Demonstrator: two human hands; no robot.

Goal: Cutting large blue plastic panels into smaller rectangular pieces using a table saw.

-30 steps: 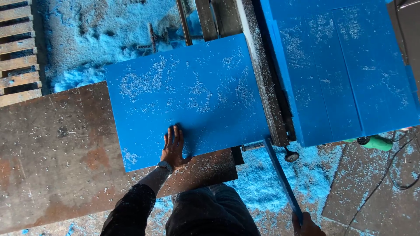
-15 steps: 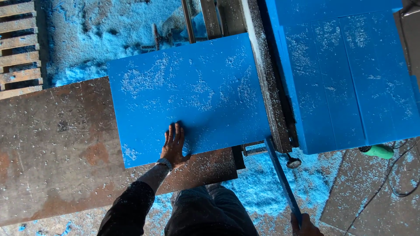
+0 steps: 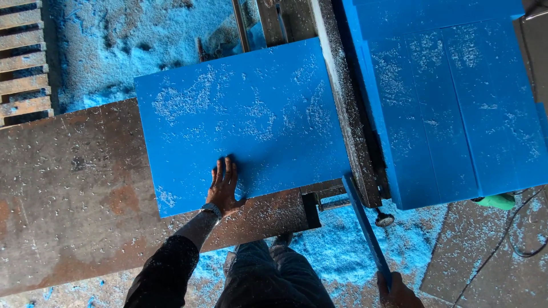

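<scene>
While blue rectangular foam sheet lies flat on rusty steel table, edge against metal guide rail, left hand presses on near edge, fingers together. Right hand grips narrow blue strip; stacked blue slabs beyond rail.

The blue foam board under the left hand looks matt and smooth, dusted with pale shavings. It lies on a rusty steel table, brown, rough and pitted, speckled with the same white flecks. At 3 o'clock of the board a worn metal rail shows grey, scuffed and dusty. Beyond it, the stacked blue foam slabs are matt with faint seams. The right hand, at 5 o'clock, grips a thin blue foam strip. Blue sawdust covers the floor, loose and powdery. At 10 o'clock, a wooden pallet looks dry and rough.
</scene>
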